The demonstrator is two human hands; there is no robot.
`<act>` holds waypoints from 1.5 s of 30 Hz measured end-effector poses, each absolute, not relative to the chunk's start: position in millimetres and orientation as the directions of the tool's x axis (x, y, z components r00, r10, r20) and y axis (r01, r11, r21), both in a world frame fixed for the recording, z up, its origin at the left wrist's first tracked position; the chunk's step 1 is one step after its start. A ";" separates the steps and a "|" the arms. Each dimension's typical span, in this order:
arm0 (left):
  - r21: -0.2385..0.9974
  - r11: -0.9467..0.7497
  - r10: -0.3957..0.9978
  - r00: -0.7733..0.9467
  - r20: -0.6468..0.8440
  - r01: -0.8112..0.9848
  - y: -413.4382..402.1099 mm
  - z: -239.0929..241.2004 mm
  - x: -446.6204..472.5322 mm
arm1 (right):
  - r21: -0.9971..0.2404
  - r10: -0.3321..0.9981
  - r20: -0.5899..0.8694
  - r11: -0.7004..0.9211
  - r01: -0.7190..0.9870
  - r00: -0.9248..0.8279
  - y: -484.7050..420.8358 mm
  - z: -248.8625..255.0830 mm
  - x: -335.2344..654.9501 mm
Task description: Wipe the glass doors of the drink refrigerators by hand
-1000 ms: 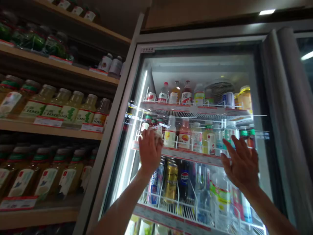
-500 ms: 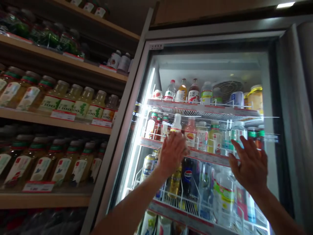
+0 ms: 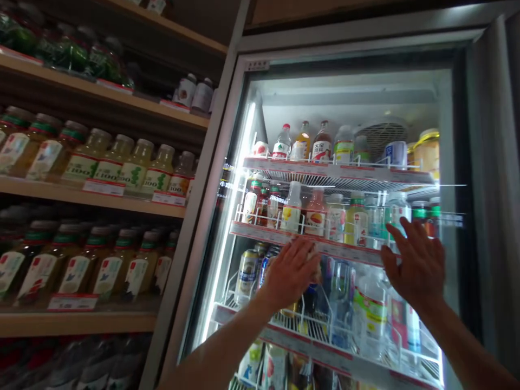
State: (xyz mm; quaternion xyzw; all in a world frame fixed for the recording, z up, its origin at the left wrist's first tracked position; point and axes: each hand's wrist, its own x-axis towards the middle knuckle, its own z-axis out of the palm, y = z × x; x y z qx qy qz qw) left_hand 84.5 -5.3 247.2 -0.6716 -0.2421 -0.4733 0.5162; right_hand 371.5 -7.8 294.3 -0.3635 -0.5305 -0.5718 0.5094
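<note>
I face a lit drinks fridge (image 3: 244,97) with a glass door. My left hand (image 3: 290,273) lies on the glass in front of the cans (image 3: 247,271) of the third shelf, fingers bent over something pale that I cannot make out. My right hand (image 3: 418,265) is flat on the glass further right, fingers spread, in front of clear bottles (image 3: 369,309). Behind the glass, wire shelves (image 3: 325,246) carry rows of bottles and cans.
To the left, wooden shelves (image 3: 81,197) hold rows of pale yellow juice bottles (image 3: 134,168) and green-capped bottles (image 3: 77,268) with red price tags. Dark bottles stand on the top shelf (image 3: 81,57). A grey door edge (image 3: 493,189) stands at the right.
My left hand has slid right and down across the glass, from the second shelf's left end to the cans below. My right hand has stayed in place. The view shifted slightly.
</note>
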 end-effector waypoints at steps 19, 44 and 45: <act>-0.010 -0.277 -0.195 -0.046 0.980 0.961 -2.0 247.7 5.1 | 0.191 -0.186 0.969 0.132 0.973 -0.165 -11.9 293.0 366.9; -0.065 -0.250 -0.206 0.012 0.978 0.966 -4.1 230.6 16.3 | 0.243 -0.263 0.943 0.122 0.962 -0.205 -12.3 290.4 369.8; -0.014 -0.257 -0.219 -0.044 0.975 0.966 -4.1 229.0 14.9 | 0.245 -0.264 0.942 0.116 0.963 -0.208 -11.8 290.4 370.1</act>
